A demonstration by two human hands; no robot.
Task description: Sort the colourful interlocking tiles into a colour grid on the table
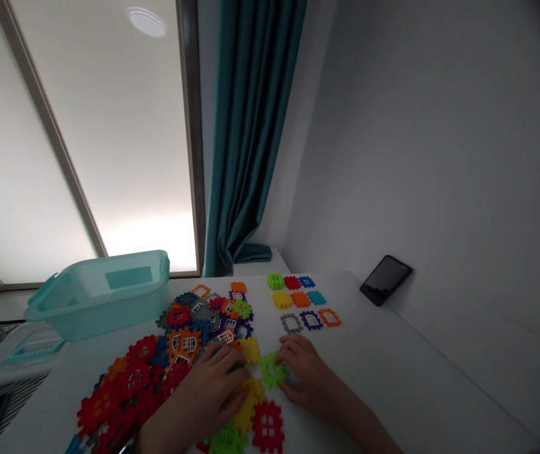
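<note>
My right hand [310, 375] pinches the right edge of a lime green window block [272, 371] that has notched edges, low over the table. My left hand [203, 391] rests on the right side of a heap of flat interlocking blocks, its fingers bent and apart. Its fingertips touch the heap near a yellow block [249, 350] and more yellow blocks [246, 410]; what lies under the palm is hidden. Close to my body lie a red window block [268, 427] and green blocks [227, 439]. Red blocks [130, 384] spread out left of my left wrist.
Beyond my right hand, blocks lie in three short rows, with a yellow block [281, 299] among them. A turquoise tub [104, 309] stands at the left, beside a clear lid [19, 353]. A black tablet [385, 280] leans by the wall. A teal curtain [255, 126] hangs behind.
</note>
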